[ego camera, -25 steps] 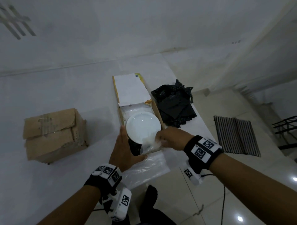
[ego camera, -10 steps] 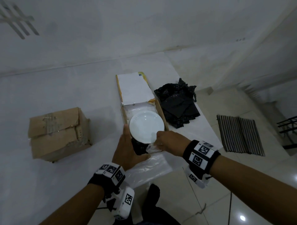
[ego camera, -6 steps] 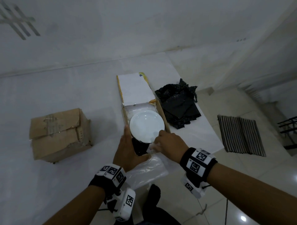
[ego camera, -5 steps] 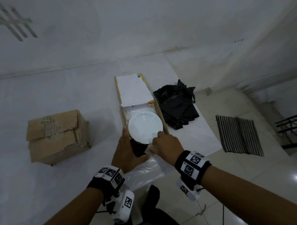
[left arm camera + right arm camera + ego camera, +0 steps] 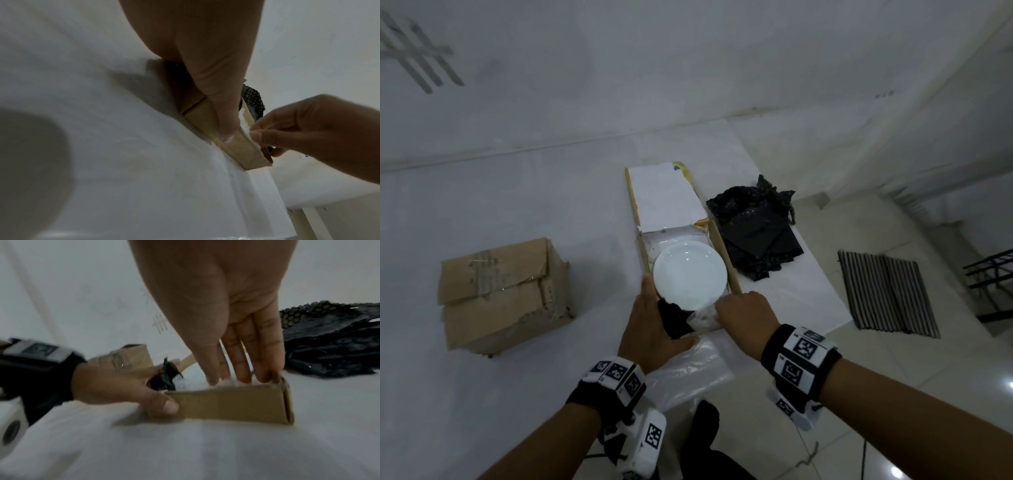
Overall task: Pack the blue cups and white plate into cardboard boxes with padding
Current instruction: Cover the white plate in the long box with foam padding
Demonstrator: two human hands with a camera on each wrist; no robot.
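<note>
A white plate (image 5: pixel 690 272) lies in a shallow open cardboard box (image 5: pixel 726 255) on clear plastic wrap. Black padding (image 5: pixel 674 318) fills the near left corner under the plate's rim. My left hand (image 5: pixel 650 322) braces that corner from outside, fingers along the left wall and thumb (image 5: pixel 162 405) flat on the front wall (image 5: pixel 226 402). My right hand (image 5: pixel 739 313) reaches down into the near right corner, fingertips (image 5: pixel 242 376) bunched on crumpled clear plastic wrap (image 5: pixel 700 317). In the left wrist view the right hand (image 5: pixel 308 129) pinches that wrap at the box (image 5: pixel 236 146) edge. No blue cup shows.
A closed brown cardboard box (image 5: pixel 500 294) stands at the left. A heap of black bubble wrap (image 5: pixel 756 233) lies right of the open box. A clear plastic sheet (image 5: pixel 688 373) hangs over the table's near edge. On the floor at right lies a striped mat (image 5: pixel 883 291).
The right hand has shifted a little along the box's near edge and pushed the bunched clear plastic lower beside the plate. The left hand has stayed at the corner.
</note>
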